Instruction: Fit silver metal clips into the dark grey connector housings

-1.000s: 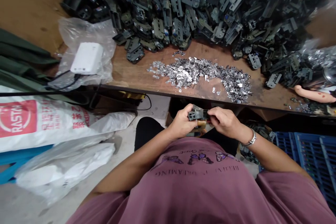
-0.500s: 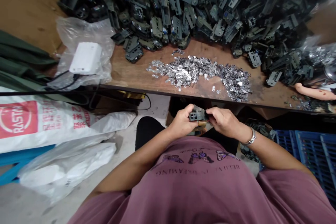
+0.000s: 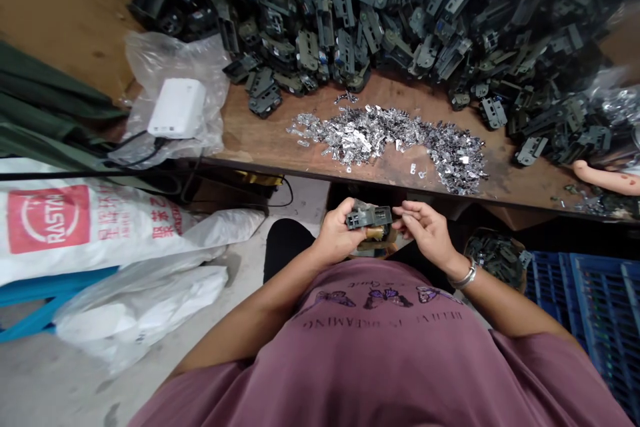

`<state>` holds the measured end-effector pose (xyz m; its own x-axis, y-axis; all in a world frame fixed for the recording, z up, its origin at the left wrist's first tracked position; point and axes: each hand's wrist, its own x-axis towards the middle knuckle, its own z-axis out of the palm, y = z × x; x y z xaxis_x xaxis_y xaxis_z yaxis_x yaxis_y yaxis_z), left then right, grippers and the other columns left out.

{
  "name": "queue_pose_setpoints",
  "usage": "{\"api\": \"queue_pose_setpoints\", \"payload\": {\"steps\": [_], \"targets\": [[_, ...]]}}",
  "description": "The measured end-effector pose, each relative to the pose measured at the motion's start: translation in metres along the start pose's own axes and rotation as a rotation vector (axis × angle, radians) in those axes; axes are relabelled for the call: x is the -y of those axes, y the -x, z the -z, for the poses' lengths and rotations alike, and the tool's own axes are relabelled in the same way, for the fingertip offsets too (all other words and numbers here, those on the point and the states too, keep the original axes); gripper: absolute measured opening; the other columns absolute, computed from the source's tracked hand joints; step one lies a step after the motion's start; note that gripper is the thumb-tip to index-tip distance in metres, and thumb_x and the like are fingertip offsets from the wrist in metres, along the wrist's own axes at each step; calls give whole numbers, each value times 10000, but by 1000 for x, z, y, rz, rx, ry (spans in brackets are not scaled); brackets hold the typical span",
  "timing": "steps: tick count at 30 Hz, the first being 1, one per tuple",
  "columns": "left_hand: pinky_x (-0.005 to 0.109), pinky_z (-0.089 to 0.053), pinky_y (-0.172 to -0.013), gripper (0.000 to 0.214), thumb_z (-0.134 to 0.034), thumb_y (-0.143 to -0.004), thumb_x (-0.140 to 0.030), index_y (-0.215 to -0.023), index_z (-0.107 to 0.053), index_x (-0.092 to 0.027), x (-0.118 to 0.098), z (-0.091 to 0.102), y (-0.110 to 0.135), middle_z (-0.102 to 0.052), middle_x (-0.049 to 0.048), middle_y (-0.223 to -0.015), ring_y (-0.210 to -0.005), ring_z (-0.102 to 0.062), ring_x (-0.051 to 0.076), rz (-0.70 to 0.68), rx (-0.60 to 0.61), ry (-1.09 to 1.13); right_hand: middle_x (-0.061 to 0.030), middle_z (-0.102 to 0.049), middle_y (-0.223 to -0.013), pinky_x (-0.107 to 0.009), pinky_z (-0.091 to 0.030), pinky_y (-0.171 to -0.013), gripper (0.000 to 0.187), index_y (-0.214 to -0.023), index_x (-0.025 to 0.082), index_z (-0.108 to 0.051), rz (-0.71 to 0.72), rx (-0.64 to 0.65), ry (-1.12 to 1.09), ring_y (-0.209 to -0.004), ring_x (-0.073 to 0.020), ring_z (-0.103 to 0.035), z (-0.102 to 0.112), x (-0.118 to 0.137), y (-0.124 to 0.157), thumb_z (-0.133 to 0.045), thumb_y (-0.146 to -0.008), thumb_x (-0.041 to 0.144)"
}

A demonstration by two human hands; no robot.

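My left hand [image 3: 340, 235] is closed around a dark grey plastic part [image 3: 369, 217], held just below the front edge of the wooden workbench [image 3: 270, 140]. My right hand [image 3: 425, 230] sits to the right of the part, fingers loosely curled and touching its right end. A silver bracelet [image 3: 467, 275] is on my right wrist. A heap of small shiny metal clips [image 3: 390, 140] lies on the bench straight ahead of my hands.
A big pile of dark plastic parts [image 3: 380, 20] covers the back of the bench. A white box on a clear bag [image 3: 176, 108] sits at the left. White printed sacks [image 3: 100, 227] lie on the floor left, blue crates [image 3: 590, 300] right. Another person's hand [image 3: 605, 180] rests at the far right.
My right hand has loosened its pinch on the part and its fingers have spread a little. The part has turned to lie more lengthways. The view has shifted slightly.
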<state>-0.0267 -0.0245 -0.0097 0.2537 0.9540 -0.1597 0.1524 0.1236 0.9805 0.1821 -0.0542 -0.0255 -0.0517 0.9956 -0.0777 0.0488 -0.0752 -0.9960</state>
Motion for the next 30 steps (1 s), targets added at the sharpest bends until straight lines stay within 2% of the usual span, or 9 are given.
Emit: {"api": "queue_pose_setpoints", "payload": {"steps": [3, 6, 9, 12, 17, 20, 22, 26, 30], "targets": [[282, -531, -766, 427, -839, -628, -371, -950, -631, -183, 0, -1, 0, -733, 50, -943, -808, -672, 165, -41, 7, 15, -59, -733, -846, -219, -512, -469, 357, -1006, 164, -666, -232, 28, -261, -615, -141, -667, -17, 3, -9, -745, -765, 415], [305, -533, -820, 397, -817, -670, -367, -965, -619, -191, 5, -2, 1, -737, 66, -999, -866, -684, 175, -113, 10, 6, -15, -680, -734, -200, -446, -417, 338, -919, 169, -698, -341, 7, -462, -514, -103, -573, -31, 6, -16, -800, -663, 365], [338, -518, -900, 353, -789, -708, -337, -976, -612, -191, 10, 0, 2, -728, 90, -1080, -973, -680, 193, -161, -4, 35, 4, -639, -736, -194, -418, -421, 378, -944, 189, -686, -387, 10, -589, -496, -80, -501, -38, 4, -19, -806, -620, 344], [356, -515, -910, 462, -824, -657, -332, -1039, -614, -179, 8, 5, 3, -714, 107, -1110, -1006, -671, 215, -81, 55, 91, 23, -585, -741, -193, -387, -428, 402, -1054, 213, -640, -314, 53, -522, -501, -76, -452, -35, -2, -19, -744, -709, 392], [296, -538, -739, 602, -813, -646, -431, -1132, -586, -158, -3, 10, 4, -692, 124, -1077, -941, -679, 227, 226, 318, 400, -20, -620, -850, -248, -477, -547, 407, -1273, 205, -527, 95, 164, 80, -618, -124, -552, -23, -3, -14, -497, -940, 437], [219, -474, -552, 502, -755, -719, -417, -1120, -593, -160, -7, 4, 2, -690, 77, -903, -696, -659, 144, 416, 284, 484, -95, -673, -1056, -322, -533, -769, 362, -1281, 186, -544, 398, 284, 488, -871, -178, -643, -11, 6, -21, -395, -1000, 357], [208, -453, -515, 471, -751, -711, -358, -1117, -598, -174, -9, 0, -1, -683, 58, -852, -628, -630, 118, 471, 230, 548, -106, -693, -1057, -338, -525, -821, 338, -1209, 184, -602, 505, 218, 697, -923, -195, -653, 3, 13, -36, -367, -1011, 325], [214, -476, -506, 368, -715, -638, -268, -981, -623, -170, -16, -8, -9, -690, 73, -890, -657, -638, 132, 454, 146, 690, -128, -695, -922, -330, -487, -743, 297, -981, 155, -698, 416, -132, 1198, -830, -226, -638, 32, 23, -83, -458, -967, 330], [217, -470, -456, 322, -658, -586, -246, -892, -592, -171, -23, -16, -18, -690, 72, -927, -697, -666, 169, 404, 45, 688, -155, -682, -868, -320, -413, -657, 260, -832, 121, -704, 270, -105, 1549, -786, -241, -616, 41, 25, -112, -508, -907, 275]]}}
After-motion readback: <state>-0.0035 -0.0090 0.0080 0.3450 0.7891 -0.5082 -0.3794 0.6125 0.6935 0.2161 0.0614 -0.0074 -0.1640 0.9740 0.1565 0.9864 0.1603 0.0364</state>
